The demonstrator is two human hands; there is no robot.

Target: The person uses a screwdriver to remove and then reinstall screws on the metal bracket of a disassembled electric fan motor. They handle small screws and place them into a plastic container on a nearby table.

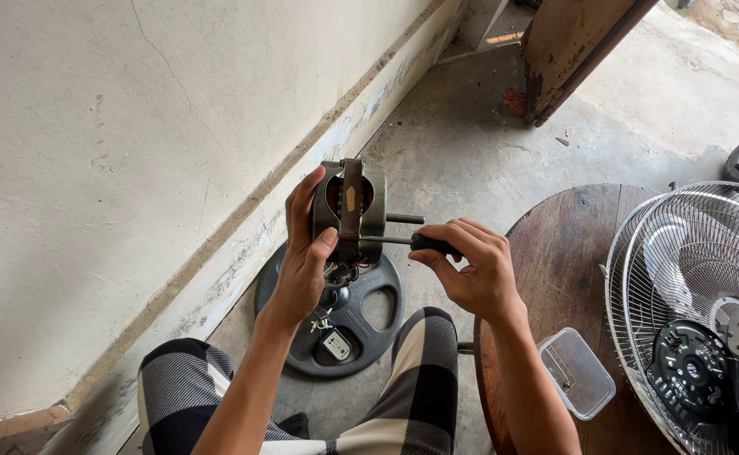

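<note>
— What are the hands doing?

— The left hand clamps a grey metal fan motor upright above its round dark base, steadying it. The right hand has its fingers pinching a black-handled screwdriver, its thin shaft level against the motor's side.

— Nearby?

— A wire fan guard and a clear plastic tub on the round wooden counter.

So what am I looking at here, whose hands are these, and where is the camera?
The camera sits on the person's head, looking down at their own two bare hands and checked trousers. The left hand grips a fan motor standing on a round dark base on the concrete floor. The right hand holds a screwdriver, its tip against the motor. To the right, a round wooden table carries a clear plastic container and wire fan guards.
</note>
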